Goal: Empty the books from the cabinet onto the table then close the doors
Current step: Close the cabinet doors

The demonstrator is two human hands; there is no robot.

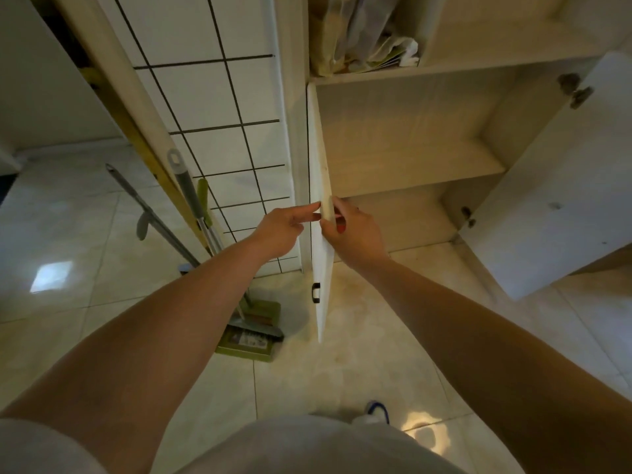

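The low cabinet stands open with two bare shelves and no books inside. Its left door sticks out edge-on toward me, with a small black handle near its lower end. My left hand touches the door's outer face with straight fingers at its top edge. My right hand grips the same edge from the inner side, thumb and fingers curled round it. The right door hangs wide open at the right.
An open shelf above holds bags and papers. A mop handle, a broom and a green dustpan lean against the tiled wall at the left. Pale floor tiles lie below me.
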